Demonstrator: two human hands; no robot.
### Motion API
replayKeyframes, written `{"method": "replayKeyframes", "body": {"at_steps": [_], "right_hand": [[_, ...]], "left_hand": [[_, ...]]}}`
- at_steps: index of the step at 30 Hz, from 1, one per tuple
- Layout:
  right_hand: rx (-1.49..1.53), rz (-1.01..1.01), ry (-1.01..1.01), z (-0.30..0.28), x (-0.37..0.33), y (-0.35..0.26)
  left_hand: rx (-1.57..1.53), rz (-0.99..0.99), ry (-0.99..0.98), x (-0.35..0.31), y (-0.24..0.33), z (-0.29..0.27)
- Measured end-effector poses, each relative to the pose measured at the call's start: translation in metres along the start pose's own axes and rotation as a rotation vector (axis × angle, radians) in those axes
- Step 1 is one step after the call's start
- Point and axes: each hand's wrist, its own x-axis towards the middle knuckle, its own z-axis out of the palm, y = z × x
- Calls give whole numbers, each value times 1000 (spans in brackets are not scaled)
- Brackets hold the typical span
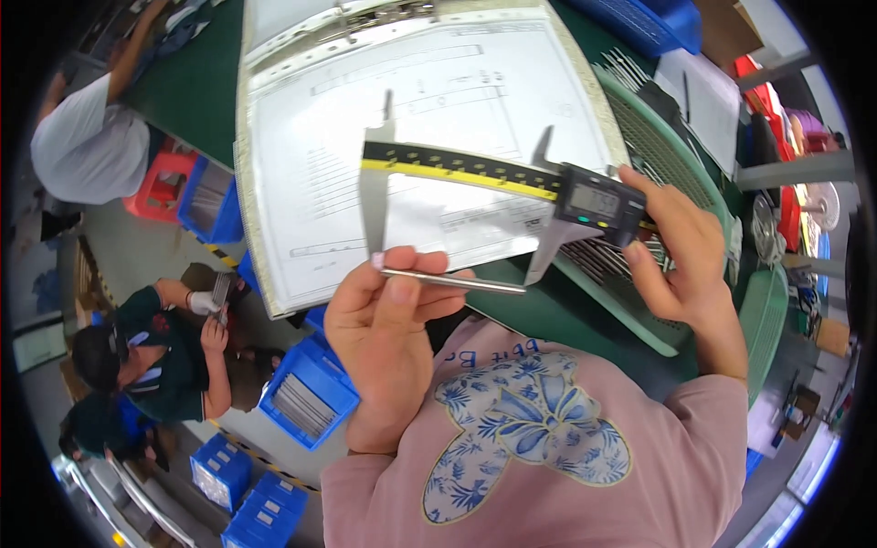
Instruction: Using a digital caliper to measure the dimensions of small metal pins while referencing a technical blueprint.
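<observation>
My left hand pinches a thin metal rod between thumb and fingers, the rod pointing right and slightly down. In my right hand is a digital caliper, gripped by its black display housing. Its jaws are spread wide; the fixed jaw reaches down near my left fingertips and the sliding jaw toward the rod's right end. Whether the jaws touch the rod I cannot tell. Behind both lies an open binder with a technical drawing in a clear sleeve.
A green plastic basket with many metal rods stands at the right on the green table. Blue bins hold rods on the left. Co-workers sit at the left, one person handling rods. A sheet with a pen lies at the upper right.
</observation>
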Motion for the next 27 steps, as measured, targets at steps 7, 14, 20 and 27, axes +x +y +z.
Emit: {"method": "replayKeyframes", "body": {"at_steps": [7, 14, 20, 27], "right_hand": [[7, 85, -49, 0, -2, -4], [35, 99, -31, 2, -6, -2], [7, 68, -43, -2, -2, -4], [22, -15, 11, 1, -1, 1]], "left_hand": [[23, 10, 8, 0, -2, -1], [20, 25, 6, 0, -2, 1], [59, 9, 14, 0, -2, 3], [20, 47, -2, 0, 1, 0]]}}
